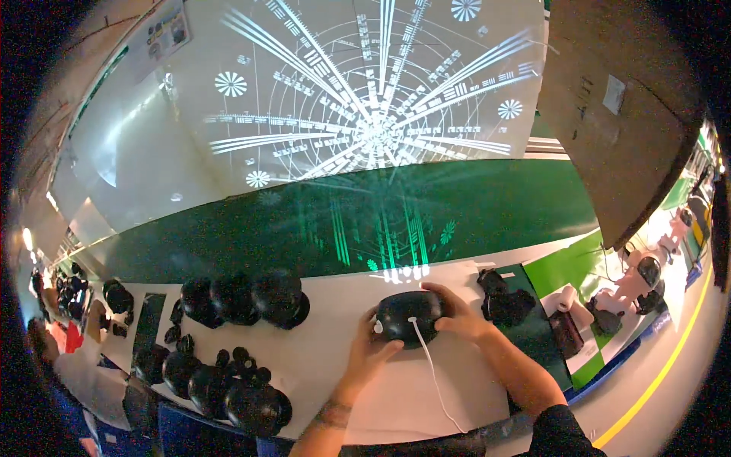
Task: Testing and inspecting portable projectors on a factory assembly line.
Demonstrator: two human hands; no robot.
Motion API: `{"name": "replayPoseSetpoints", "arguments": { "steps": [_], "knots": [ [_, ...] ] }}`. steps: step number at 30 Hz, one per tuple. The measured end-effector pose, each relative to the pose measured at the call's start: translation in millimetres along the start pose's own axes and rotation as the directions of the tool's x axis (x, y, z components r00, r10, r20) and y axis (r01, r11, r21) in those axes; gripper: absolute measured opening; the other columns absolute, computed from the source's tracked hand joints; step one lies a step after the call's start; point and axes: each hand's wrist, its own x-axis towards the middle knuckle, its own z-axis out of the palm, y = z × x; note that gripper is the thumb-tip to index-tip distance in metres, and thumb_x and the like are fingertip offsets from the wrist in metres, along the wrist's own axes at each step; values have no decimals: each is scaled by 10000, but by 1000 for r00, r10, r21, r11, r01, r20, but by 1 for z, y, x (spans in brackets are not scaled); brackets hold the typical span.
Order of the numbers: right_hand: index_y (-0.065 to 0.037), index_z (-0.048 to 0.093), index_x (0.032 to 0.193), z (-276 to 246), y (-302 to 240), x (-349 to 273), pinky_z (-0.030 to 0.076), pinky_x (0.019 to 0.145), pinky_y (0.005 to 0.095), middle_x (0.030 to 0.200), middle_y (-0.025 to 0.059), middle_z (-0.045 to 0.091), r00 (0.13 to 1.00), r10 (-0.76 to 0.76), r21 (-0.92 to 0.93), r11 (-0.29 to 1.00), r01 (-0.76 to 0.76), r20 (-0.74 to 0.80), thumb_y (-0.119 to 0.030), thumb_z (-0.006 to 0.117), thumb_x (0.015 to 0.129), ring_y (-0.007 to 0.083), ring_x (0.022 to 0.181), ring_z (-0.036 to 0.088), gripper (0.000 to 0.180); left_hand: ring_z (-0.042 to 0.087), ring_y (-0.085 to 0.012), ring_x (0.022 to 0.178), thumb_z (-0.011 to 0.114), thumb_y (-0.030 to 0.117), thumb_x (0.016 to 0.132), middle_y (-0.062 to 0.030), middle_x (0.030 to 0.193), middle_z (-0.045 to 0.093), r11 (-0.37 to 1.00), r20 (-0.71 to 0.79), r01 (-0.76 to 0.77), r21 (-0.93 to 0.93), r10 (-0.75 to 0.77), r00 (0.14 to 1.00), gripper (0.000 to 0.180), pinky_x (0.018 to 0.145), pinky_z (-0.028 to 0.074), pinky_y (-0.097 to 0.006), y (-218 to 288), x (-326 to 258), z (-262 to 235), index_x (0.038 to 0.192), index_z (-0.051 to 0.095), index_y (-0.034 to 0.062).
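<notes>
- Dark rounded device (400, 310) sits between the two hands, over the right-hand half of the pale counter (327, 373); cannot tell whether it rests there or is slightly raised.
- Long axis runs roughly left to right, across the wearer's front, far end tipped up a little on the right.
- Left hand (367, 353) grips the left end, thumb along the near edge; right hand (461, 320) grips the right end, fingers over the far side. Both touching, neither nearer.
- White cable (433, 373) leaves the near face, trailing toward the wearer between the forearms.
- Beyond the device: green panel (487, 202), then pale screen (175, 164) with projected radial pattern.
</notes>
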Motion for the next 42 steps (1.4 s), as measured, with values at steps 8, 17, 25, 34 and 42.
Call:
{"name": "replayPoseSetpoints", "arguments": {
  "steps": [8, 17, 25, 34, 42],
  "knots": [
    [-30, 277, 1440, -6, -2, -4, 338, 1068, 375, 1331, 121, 472, 998, -40, -79, 996, 35, -52, -464, 836, 646, 229, 1249, 441, 1064, 526, -233, 1153, 768, 78, 767, -159, 1297, 473, 999, -21, 11, -35, -12, 1000, 804, 938, 473, -339, -8, 3, 7, 1388, 260, 22],
    [-15, 547, 1233, -22, -24, 38, 513, 883, 350, 1136, 93, 626, 911, 411, 237, 889, -392, -34, -261, 653, 844, 206, 998, 623, 472, 532, -213, 1118, 774, 46, 755, -145, 1250, 478, 995, -23, 26, -95, -29, 999, 794, 927, 479, -336, -15, 3, 13, 1371, 274, 15],
    [-46, 543, 1247, -39, 12, 50, 506, 916, 376, 1135, 81, 642, 957, 278, 165, 943, -288, 84, -339, 622, 857, 199, 1024, 628, 494, 523, -224, 1137, 762, 62, 774, -157, 1256, 476, 996, 12, 84, -39, -83, 996, 782, 952, 467, -345, -4, 2, 7, 1372, 261, 10],
    [-7, 558, 1203, -30, -2, 56, 503, 895, 332, 1131, 92, 626, 954, 293, 319, 900, -298, 67, -216, 595, 882, 175, 985, 614, 384, 554, -246, 1108, 779, 104, 761, -174, 1303, 444, 999, 3, 5, -45, -5, 1000, 838, 932, 493, -360, -22, 10, -2, 1382, 225, 5],
    [-10, 513, 1254, -31, -4, 58, 532, 863, 349, 1119, 98, 632, 914, 406, 212, 893, -397, 3, -185, 596, 883, 183, 960, 634, 419, 548, -245, 1112, 786, 125, 761, -177, 1286, 451, 999, 5, 28, -19, -28, 1000, 845, 927, 497, -353, -26, 10, -4, 1383, 226, 14]
  ]
}}
